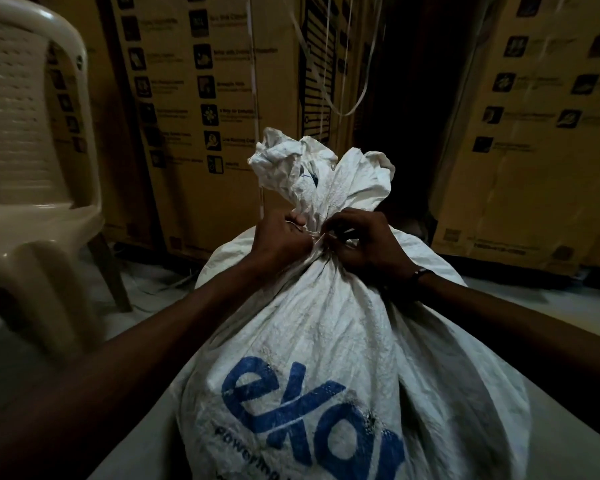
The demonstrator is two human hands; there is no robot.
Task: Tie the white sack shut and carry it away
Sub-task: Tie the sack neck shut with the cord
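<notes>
A full white woven sack with blue lettering stands upright in front of me, its mouth gathered into a crumpled bunch at the top. A thin white string runs around the gathered neck. My left hand is closed on the string at the left of the neck. On the right side, my right hand pinches the other end of the string with its fingertips. Both hands press against the neck. A dark band sits on my right wrist.
A beige plastic chair stands at the left. Large printed cardboard boxes line the back, with a dark gap between them and another box at the right. Loose white straps hang above the sack. Pale floor shows around the sack.
</notes>
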